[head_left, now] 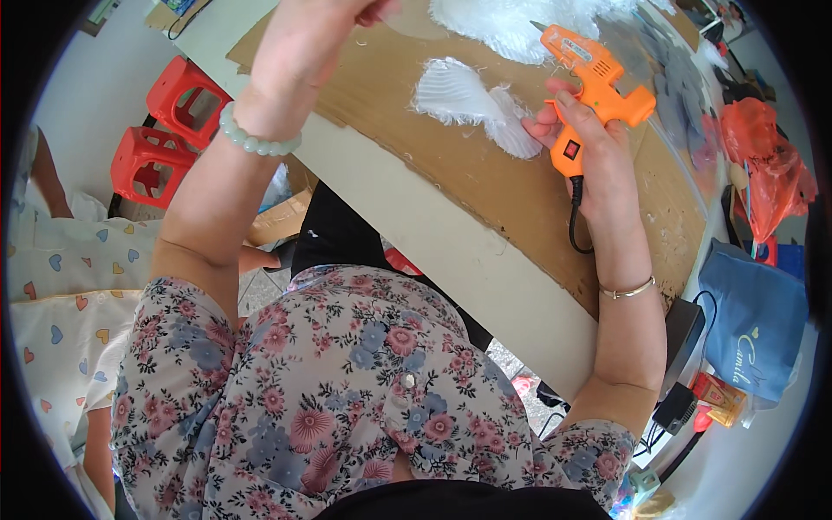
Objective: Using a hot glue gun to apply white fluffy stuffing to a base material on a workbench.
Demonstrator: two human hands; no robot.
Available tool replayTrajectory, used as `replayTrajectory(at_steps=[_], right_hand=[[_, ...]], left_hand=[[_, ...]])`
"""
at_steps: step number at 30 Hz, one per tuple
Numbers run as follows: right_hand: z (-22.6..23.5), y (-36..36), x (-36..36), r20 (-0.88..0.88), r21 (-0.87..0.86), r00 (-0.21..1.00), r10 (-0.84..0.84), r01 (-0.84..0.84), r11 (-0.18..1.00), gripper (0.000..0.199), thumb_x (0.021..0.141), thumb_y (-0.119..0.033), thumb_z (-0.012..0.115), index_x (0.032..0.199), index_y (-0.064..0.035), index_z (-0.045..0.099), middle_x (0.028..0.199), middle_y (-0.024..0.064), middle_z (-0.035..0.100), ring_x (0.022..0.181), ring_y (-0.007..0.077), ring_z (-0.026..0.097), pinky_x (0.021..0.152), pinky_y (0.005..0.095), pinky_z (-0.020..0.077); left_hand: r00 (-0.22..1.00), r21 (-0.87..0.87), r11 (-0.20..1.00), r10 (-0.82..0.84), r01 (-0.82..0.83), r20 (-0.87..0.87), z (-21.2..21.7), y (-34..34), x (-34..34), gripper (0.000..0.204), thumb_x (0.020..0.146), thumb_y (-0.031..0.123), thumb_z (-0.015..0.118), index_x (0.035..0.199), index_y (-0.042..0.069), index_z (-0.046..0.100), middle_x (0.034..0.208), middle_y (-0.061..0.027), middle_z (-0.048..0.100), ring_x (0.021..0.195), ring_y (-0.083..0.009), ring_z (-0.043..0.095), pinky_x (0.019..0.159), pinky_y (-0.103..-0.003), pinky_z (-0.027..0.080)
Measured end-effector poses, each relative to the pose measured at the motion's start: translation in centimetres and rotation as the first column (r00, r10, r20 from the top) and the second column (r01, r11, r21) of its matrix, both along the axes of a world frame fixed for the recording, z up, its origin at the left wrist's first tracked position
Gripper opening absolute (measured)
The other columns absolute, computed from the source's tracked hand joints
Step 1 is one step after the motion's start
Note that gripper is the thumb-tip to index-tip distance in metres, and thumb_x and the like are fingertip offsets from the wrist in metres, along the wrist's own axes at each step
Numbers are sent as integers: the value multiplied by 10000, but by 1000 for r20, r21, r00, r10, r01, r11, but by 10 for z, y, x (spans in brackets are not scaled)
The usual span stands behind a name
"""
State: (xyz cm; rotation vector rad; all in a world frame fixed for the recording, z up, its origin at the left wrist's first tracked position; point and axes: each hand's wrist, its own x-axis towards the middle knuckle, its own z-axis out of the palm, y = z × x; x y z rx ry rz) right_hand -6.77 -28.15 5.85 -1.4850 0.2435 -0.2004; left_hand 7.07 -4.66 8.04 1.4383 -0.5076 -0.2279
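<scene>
My right hand [598,147] is wrapped round the handle of an orange hot glue gun [589,69]. Its nozzle points to the upper left, and a black cord hangs from the handle's end. At the top edge, my left hand [371,10] is mostly cut off; the visible fingers look pinched together, and what they hold is too unclear to name. A white ribbed, fringed piece [475,102] lies on brown cardboard [364,91] beside the glue gun, close to my right fingertips. More white fluffy material [498,26] lies beyond it.
The cardboard covers a pale table [451,230]. Red stools [152,160] stand at the left, near a person in a heart-patterned garment [69,260]. At the right are a red plastic bag [758,156], a blue bag [750,312] and a black box [683,334].
</scene>
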Motion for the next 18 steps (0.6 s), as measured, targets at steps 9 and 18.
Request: replayTrajectory(at_steps=[9,18], right_hand=[[-3,-6,-1,5,23,1000,-3,3,1000,265,878,-149,572,1085,16,554,847,83,604,729,161,616,766,346,545],[-1,-10,-1,54,-38,995,-84,86,996,302,882,-143,564,1124,33,527,862,92,611,746,184,634,715,299,531]], left_hand=[[990,154,987,-64,45,125,-2,-17,-28,153,854,161,593,803,22,628,737,5,591,716,-93,537,699,-233,427],[993,291,951,-116,101,34,-51,-26,-35,206,848,199,614,767,10,627,686,10,585,669,-56,512,634,-209,417]])
